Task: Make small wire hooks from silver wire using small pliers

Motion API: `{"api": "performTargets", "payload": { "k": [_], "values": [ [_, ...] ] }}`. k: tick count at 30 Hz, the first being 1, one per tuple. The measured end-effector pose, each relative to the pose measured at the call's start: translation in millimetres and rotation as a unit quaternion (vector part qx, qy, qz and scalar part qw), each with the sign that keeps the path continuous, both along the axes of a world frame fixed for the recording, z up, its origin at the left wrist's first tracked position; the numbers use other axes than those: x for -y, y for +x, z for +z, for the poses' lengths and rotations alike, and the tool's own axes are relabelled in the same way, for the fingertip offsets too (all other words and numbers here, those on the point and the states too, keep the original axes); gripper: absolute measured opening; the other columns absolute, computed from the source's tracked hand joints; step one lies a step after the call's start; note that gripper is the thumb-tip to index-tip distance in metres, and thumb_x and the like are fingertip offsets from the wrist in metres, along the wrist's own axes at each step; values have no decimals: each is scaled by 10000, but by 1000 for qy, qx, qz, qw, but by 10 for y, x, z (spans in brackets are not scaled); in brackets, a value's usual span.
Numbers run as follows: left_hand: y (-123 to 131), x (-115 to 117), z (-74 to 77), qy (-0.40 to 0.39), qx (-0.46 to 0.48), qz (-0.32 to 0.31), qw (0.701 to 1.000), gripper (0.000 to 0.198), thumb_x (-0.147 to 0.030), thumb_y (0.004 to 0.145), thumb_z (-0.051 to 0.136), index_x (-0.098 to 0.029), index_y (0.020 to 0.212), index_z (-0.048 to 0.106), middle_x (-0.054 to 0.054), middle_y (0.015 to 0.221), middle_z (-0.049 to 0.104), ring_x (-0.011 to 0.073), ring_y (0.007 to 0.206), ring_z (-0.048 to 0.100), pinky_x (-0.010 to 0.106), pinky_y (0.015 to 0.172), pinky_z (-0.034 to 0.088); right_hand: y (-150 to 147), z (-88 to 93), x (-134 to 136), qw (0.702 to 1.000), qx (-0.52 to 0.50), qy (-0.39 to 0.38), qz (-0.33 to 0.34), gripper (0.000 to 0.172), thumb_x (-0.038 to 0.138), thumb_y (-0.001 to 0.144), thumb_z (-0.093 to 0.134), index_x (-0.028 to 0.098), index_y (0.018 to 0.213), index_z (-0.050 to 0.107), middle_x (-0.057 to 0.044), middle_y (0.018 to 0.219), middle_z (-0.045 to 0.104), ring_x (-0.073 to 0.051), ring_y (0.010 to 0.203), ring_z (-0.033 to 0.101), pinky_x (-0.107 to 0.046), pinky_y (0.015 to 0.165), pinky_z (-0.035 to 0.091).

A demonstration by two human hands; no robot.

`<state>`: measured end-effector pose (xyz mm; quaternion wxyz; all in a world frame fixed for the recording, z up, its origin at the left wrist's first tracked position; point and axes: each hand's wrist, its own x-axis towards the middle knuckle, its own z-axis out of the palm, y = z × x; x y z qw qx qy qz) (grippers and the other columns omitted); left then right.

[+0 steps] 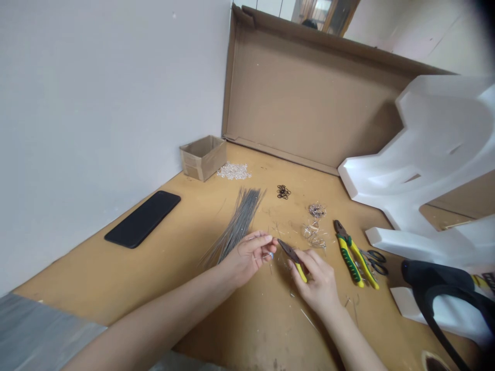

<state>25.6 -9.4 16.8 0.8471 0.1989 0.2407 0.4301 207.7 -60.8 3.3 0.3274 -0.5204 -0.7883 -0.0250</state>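
Note:
My left hand (249,256) is closed in a pinch on a thin wire, which loops faintly back past the wrist; a small bluish bit shows by its fingers. My right hand (317,278) grips yellow-handled pliers (289,251), whose dark jaws point at the left fingertips. Whether the jaws touch the wire I cannot tell. Just behind the left hand lies a bundle of straight grey wires (242,219). Beyond the right hand sit several bent wire pieces (314,233) and a coiled wire ring (317,209).
Green-and-yellow pliers (350,255) and dark scissors (376,262) lie at right, near white foam (436,154) and a black handled tool (436,281). Farther back are black rings (283,192), clear beads (234,171) and a small cardboard box (203,158). A black phone (143,219) lies left.

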Motion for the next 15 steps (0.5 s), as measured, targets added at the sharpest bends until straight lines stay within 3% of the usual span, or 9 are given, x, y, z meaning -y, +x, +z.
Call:
{"api": "performTargets", "payload": {
  "k": [15],
  "values": [
    [23,15,-14,-1,2,22,1000,142,-163,670,686,-110,678,555,23,705,644,60,581,576,148,499,411,20,-4,-5,1000,-18,8,12,191,157,788,552,154,976,586,-49,737,601,-134,640,562,-231,597,448]
  ]
}}
